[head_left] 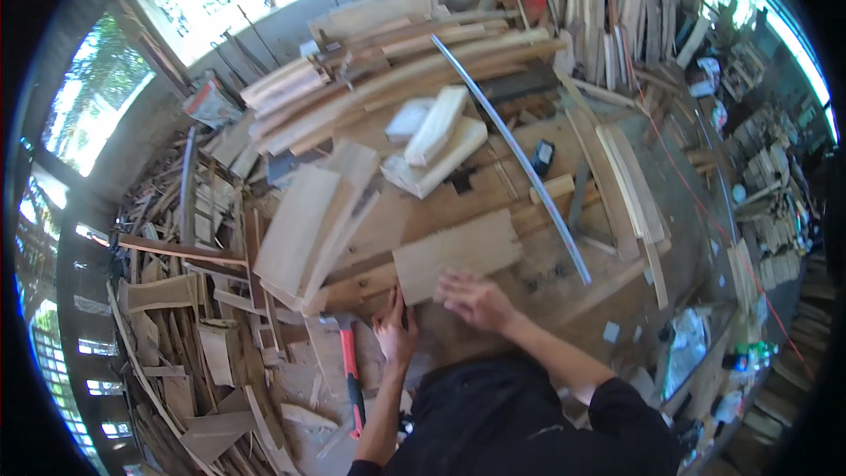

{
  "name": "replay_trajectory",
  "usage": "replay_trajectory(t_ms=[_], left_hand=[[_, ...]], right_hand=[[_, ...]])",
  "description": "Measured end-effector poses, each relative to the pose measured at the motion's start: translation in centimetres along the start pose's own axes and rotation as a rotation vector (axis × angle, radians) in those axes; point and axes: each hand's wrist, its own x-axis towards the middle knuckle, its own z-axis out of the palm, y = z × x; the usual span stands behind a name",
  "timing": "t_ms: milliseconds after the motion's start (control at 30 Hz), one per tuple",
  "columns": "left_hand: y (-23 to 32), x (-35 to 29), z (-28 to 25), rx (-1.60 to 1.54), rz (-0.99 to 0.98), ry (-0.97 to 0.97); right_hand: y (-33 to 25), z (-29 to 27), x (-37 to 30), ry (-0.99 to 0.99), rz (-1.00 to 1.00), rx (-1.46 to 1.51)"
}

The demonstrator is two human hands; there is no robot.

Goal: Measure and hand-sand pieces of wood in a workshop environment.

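A flat, pale wooden board [458, 256] lies across the near part of the wooden workbench [564, 322]. At its near left corner is my left hand [396, 332], with at least one finger stretched out against a thicker wooden piece [357, 289] and the board's edge. My right hand [476, 300] rests over the board's near edge, fingers spread and slightly blurred. Neither hand is wrapped round anything. Just left of my left forearm, a hammer [351, 370] with a red and black handle lies with its head toward the bench edge.
Long planks [397, 92] are stacked at the back, with short thick blocks [436, 145] before them. A long metal straightedge [520, 159] slants across the bench beside a small dark tool [543, 157]. Wide boards [304, 220] lean at left, above scrap wood [176, 335]. Narrow strips [630, 185] lie at right.
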Motion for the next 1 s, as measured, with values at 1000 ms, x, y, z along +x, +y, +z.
replay_trajectory(t_ms=[1000], left_hand=[[0.5, 0.5, -0.4, 0.013, 0.022, -0.037]], right_hand=[[8.5, -4.1, 4.4, 0.398, 0.432, -0.301]])
